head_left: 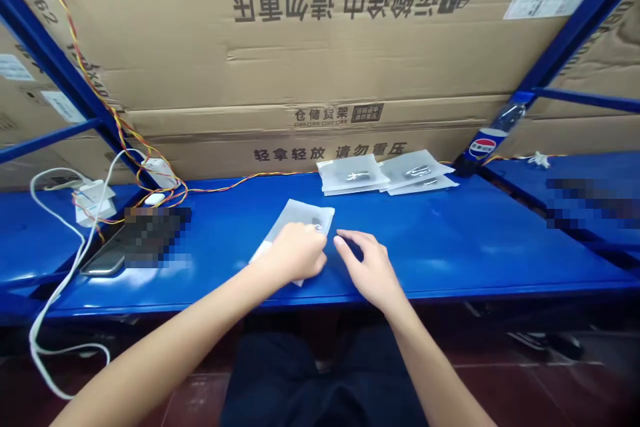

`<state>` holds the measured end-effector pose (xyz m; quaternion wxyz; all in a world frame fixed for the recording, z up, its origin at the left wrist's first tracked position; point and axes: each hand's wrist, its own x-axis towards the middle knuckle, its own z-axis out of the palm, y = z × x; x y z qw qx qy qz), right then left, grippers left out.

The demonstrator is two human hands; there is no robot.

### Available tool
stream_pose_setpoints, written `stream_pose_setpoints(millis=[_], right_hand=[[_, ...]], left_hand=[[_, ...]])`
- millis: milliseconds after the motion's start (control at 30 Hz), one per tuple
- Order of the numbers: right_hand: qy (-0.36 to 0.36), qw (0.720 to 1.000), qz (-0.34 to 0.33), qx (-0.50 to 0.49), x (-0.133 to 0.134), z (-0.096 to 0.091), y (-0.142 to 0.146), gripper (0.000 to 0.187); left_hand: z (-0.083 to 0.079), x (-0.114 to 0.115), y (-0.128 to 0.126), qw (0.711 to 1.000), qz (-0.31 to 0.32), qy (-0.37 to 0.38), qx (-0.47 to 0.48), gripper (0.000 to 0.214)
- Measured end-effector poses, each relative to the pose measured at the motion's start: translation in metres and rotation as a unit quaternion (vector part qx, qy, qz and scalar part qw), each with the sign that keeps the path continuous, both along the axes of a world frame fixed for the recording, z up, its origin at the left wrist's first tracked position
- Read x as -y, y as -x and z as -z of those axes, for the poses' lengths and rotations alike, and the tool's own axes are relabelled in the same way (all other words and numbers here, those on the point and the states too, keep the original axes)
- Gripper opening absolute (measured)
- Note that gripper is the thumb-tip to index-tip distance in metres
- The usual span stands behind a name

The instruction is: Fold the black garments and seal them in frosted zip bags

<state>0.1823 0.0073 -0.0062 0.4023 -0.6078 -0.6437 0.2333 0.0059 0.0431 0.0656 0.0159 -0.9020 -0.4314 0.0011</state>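
Head view: dark trousers [320, 380] nearest, below the front edge of a blue steel bench [450, 240]. Left hand [296, 253] curled down on a frosted plastic pouch [299, 219], near the front edge at mid-bench; fingers bunched, pinch or plain contact impossible to tell. Right hand [365, 265] spread, palm down, just beside the pouch. Small metal part [317, 221] visible through the pouch, by the left hand. Toward the left edge, a pixelated dark phone-like slab [150, 237], white cable [53, 267], white plug block [95, 203], twisted orange-yellow wires [165, 180]. Along the back edge, two stacks of sealed pouches [353, 173] [415, 170], dark shapes inside. Back right corner: Pepsi bottle [483, 145], tilted against a blue upright [565, 33], logo legible. Beyond, cardboard cartons [320, 47] printed 轻拿轻放 请勿重压, 仓储货架, 运输途中 请勿重压.
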Motion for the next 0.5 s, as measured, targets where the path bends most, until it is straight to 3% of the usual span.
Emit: stream_pose_setpoints(millis=[133,200,267,400,500], right_hand=[[0.144,0.980,-0.081,-0.109,-0.043,-0.031,-0.006,0.032],[0.181,0.971,-0.116,-0.109,-0.067,-0.045,-0.004,0.025],[0.197,0.966,-0.137,-0.096,-0.090,-0.055,0.002,0.027],[0.204,0.959,-0.170,-0.098,-0.120,-0.058,0.019,0.031],[0.192,0.958,-0.175,-0.123,-0.129,-0.051,0.027,0.032]], left_hand=[[-0.014,-0.003,-0.011,0.994,0.071,0.049,0.063,0.017],[-0.020,-0.024,-0.007,0.990,0.077,0.053,0.110,0.026],[-0.022,-0.054,0.002,0.985,0.043,0.031,0.166,0.030],[-0.005,-0.109,0.027,0.962,-0.047,0.013,0.267,0.030],[0.015,-0.125,0.041,0.950,-0.051,0.070,0.301,0.039]])
